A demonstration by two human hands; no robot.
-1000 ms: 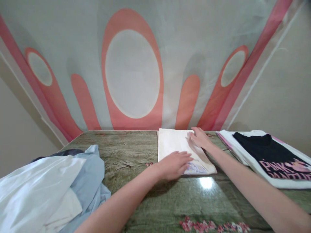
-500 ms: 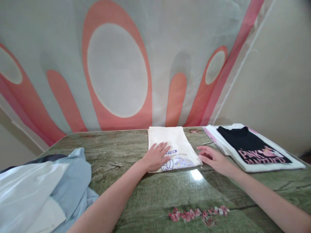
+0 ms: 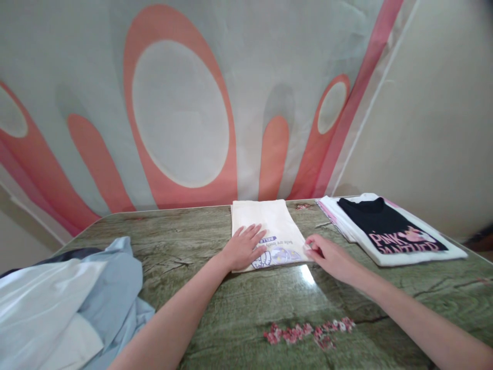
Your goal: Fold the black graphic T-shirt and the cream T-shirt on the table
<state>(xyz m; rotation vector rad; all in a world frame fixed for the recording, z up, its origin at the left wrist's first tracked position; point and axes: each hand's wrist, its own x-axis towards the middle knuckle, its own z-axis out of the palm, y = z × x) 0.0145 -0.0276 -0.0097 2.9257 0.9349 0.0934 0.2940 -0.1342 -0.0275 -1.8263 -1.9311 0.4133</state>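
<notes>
A folded cream T-shirt (image 3: 265, 218) with a purple print and lettering lies on the table near its back edge. My left hand (image 3: 244, 248) rests flat on its left front part, fingers spread. At the right front corner, the fingers of my right hand (image 3: 327, 256) are closed in a pinch on the fabric's edge. Part of the print is covered by my left hand.
On the right is a stack of folded shirts (image 3: 358, 226), topped by a black shirt (image 3: 385, 218) with pink lettering. Loose white and light-blue clothes (image 3: 115, 288) lie heaped at left. The wood-patterned table (image 3: 215, 318) meets a backdrop (image 3: 177, 118) behind.
My right hand's fingers have closed on the T-shirt's right front corner, where they were apart before. My left hand stays on the shirt. The whole view has shifted slightly.
</notes>
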